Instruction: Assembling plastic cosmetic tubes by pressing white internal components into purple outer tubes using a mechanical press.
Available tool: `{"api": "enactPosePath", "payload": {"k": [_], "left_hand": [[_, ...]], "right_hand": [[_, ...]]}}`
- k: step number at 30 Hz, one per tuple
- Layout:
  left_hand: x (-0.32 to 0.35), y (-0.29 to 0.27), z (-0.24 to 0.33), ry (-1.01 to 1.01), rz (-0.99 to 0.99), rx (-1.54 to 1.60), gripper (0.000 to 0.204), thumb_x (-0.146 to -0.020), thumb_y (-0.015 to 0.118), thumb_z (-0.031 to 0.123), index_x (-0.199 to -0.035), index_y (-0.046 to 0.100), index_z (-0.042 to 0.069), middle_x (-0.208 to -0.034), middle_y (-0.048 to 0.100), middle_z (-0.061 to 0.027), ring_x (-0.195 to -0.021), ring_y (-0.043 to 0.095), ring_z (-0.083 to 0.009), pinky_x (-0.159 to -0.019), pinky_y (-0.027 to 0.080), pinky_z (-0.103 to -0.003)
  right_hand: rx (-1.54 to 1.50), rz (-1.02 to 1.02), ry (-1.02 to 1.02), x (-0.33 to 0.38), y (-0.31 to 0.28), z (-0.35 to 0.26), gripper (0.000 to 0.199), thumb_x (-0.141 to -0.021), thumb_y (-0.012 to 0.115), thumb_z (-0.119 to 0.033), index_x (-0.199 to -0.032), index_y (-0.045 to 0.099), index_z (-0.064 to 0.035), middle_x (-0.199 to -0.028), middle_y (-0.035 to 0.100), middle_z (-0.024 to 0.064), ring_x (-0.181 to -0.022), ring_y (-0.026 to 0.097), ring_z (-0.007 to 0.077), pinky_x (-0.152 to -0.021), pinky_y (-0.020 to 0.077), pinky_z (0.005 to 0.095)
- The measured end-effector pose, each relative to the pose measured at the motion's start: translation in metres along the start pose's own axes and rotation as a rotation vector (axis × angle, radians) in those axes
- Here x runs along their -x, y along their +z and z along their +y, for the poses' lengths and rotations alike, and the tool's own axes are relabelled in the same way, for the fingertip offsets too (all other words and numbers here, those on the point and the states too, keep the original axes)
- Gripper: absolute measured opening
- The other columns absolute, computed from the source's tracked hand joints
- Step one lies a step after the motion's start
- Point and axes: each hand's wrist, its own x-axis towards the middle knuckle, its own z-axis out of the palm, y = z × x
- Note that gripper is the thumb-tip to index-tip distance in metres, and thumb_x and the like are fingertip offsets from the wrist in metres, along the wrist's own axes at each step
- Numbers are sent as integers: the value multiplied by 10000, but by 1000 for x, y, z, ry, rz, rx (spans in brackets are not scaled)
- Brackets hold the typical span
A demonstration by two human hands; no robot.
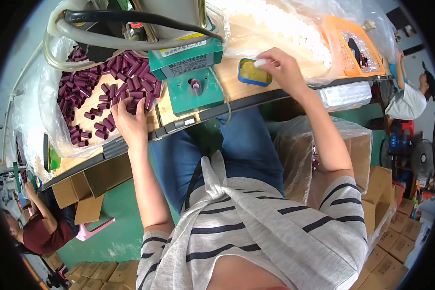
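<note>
At the near edge of a heap of short purple tubes, my left hand reaches in with bent fingers. A purple tube lies between its thumb and forefinger, partly hidden by them. My right hand pinches a small white piece over a blue-rimmed tub of yellowish paste or liquid. Whether the piece touches the contents I cannot tell. Between my hands is a green machine base, with one purple tube upright in its holder.
A green machine body with hoses rises at the back. White small parts lie in plastic at far right, beside an orange basket. Below the bench edge stands a plastic-lined carton. Two other people sit at the sides.
</note>
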Motion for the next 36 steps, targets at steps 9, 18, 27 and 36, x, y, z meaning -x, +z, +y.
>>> {"api": "enactPosePath", "payload": {"k": [9,18,27,36], "left_hand": [[4,-1,0,-65,22,108,329,-794,880,165,-1020,715,-7,-1074,628,-157,-939,639,-308,-832,528,-398],[6,-3,5,-40,64,117,333,-790,876,134,-1053,710,16,-1047,629,-104,-834,618,-237,-782,524,-354],[7,-1,1,-27,75,219,331,-782,869,95,-1054,699,16,-1071,625,-125,-896,621,-261,-801,518,-378],[9,-3,2,-75,69,225,326,-785,872,107,-1048,703,16,-1082,632,-119,-889,629,-257,-795,522,-361]], "right_hand": [[161,-130,-203,2,29,-12,197,-893,692,33,-1080,694,-31,-969,653,101,-840,622,253,-775,511,325],[-367,67,-10,4,56,-81,254,-914,720,4,-1164,738,-30,-956,631,26,-838,600,108,-756,499,255],[-252,-55,-114,-6,88,-117,290,-927,727,-82,-1216,744,-95,-935,665,62,-888,624,172,-799,501,309],[-105,-68,-331,2,96,-115,307,-960,671,-79,-1266,685,-80,-1162,643,146,-1026,649,295,-885,520,371]]}}
